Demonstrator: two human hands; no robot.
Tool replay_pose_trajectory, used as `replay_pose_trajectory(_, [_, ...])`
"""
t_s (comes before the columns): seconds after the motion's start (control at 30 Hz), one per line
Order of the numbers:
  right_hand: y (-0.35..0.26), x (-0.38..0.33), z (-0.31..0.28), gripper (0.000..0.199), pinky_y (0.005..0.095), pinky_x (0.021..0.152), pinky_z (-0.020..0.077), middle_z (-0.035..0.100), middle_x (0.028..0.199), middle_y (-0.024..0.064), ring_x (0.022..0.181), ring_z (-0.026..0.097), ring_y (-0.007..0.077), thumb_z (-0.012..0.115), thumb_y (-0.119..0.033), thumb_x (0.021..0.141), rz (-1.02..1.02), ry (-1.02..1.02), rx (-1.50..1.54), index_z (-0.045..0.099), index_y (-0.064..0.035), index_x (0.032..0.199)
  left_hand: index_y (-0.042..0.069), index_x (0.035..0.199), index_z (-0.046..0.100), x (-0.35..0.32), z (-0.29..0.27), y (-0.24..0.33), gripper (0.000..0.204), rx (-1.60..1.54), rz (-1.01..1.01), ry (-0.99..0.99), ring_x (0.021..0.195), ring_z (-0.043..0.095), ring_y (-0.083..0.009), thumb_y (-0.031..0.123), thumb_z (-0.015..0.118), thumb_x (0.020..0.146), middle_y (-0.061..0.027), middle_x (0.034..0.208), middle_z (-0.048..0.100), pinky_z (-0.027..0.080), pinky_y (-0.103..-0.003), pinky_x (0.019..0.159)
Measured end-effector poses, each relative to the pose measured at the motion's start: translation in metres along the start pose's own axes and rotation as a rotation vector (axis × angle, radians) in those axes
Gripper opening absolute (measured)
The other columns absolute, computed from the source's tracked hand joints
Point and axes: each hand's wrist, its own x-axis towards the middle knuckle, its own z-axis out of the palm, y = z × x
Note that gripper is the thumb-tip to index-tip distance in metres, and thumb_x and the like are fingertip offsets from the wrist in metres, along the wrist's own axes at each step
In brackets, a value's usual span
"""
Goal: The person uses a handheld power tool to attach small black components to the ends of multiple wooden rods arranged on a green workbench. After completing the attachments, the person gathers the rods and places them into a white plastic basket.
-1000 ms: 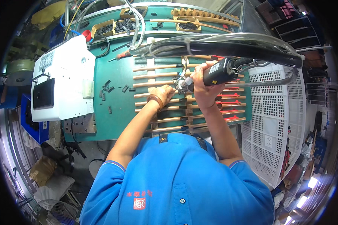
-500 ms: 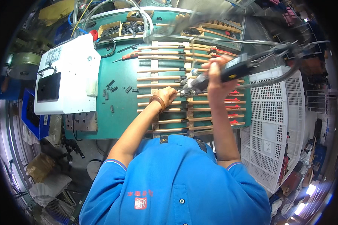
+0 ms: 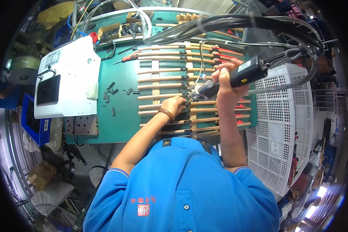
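Several slim wooden rods point(image 3: 158, 80) lie side by side on pale wooden strips, each with a small black plastic block point(image 3: 186, 110) near its middle. My left hand point(image 3: 173, 106), a brown bracelet at its wrist, has its fingertips pinched at one such block on a rod. My right hand point(image 3: 231, 83) is wrapped round a black corded electric screwdriver point(image 3: 247, 73), tilted so its head points down and left. The screwdriver's tip sits just beyond my left fingertips; its exact contact is hidden. Red pieces point(image 3: 241, 116) show at the rods' right ends.
On the green table point(image 3: 120, 104) lie loose black blocks point(image 3: 107, 99) and an orange-handled screwdriver point(image 3: 129, 57). A white machine point(image 3: 71, 83) stands left, white perforated crates point(image 3: 274, 127) right. Cardboard boxes of black parts point(image 3: 131, 29) sit at the back. Dark hoses point(image 3: 220, 24) hang overhead.
The screwdriver and my right hand have shifted slightly right and away. My left hand has moved a little nearer to me along the rods, its fingers still pinched.
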Motion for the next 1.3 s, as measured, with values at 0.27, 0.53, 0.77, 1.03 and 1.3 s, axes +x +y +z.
replay_pose_trajectory(0.27, [0.026,-0.020,-0.002,0.040,0.0236,0.063,0.0508,0.056,0.085,0.0047,0.069,0.056,0.0080,0.056,0.012,0.080,0.037,0.005,0.054,0.043,-0.0006,0.117,0.013,0.087,0.064,0.000,-0.005,0.009,0.018,0.012,-0.104,0.007,0.078,0.064,-0.0291,0.022,0.073,0.073,-0.0062,0.086,0.066,0.052,-0.039,0.067])
replay_pose_trajectory(0.53, [0.030,-0.021,-0.008,0.040,0.0222,0.066,0.0495,0.057,0.088,0.0046,0.073,0.056,0.0069,0.057,0.012,0.079,0.033,0.003,0.012,0.044,0.0000,0.116,0.012,0.087,0.066,0.004,-0.007,0.010,0.021,0.002,-0.145,-0.030,0.076,0.066,-0.0279,0.023,0.075,0.072,-0.0092,0.082,0.068,0.052,-0.037,0.067])
replay_pose_trajectory(0.77, [0.031,-0.020,-0.004,0.041,0.0223,0.067,0.0494,0.056,0.089,0.0035,0.074,0.056,0.0077,0.056,0.012,0.080,0.062,0.017,0.068,0.044,-0.0019,0.117,0.014,0.091,0.067,0.003,-0.011,0.014,0.023,0.033,-0.176,-0.018,0.079,0.066,-0.0263,0.024,0.076,0.072,-0.0070,0.085,0.068,0.053,-0.037,0.068])
replay_pose_trajectory(1.03, [0.024,-0.022,-0.004,0.031,0.0269,0.057,0.0482,0.056,0.081,0.0070,0.061,0.053,0.0122,0.052,0.009,0.082,0.036,0.096,0.073,0.047,0.0017,0.111,0.010,0.097,0.063,-0.030,-0.057,-0.001,0.021,-0.013,0.077,0.173,0.087,0.063,-0.0316,0.009,0.064,0.076,-0.0107,0.092,0.065,0.053,-0.039,0.075])
replay_pose_trajectory(1.3, [0.023,-0.024,-0.010,0.029,0.0250,0.059,0.0487,0.057,0.083,0.0074,0.063,0.054,0.0109,0.053,0.005,0.084,0.015,0.009,-0.060,0.049,0.0021,0.113,0.011,0.090,0.067,-0.175,-0.157,-0.138,0.016,0.172,-0.830,0.911,0.077,0.064,-0.0266,0.022,0.069,0.079,-0.0089,0.085,0.066,0.051,-0.038,0.067])
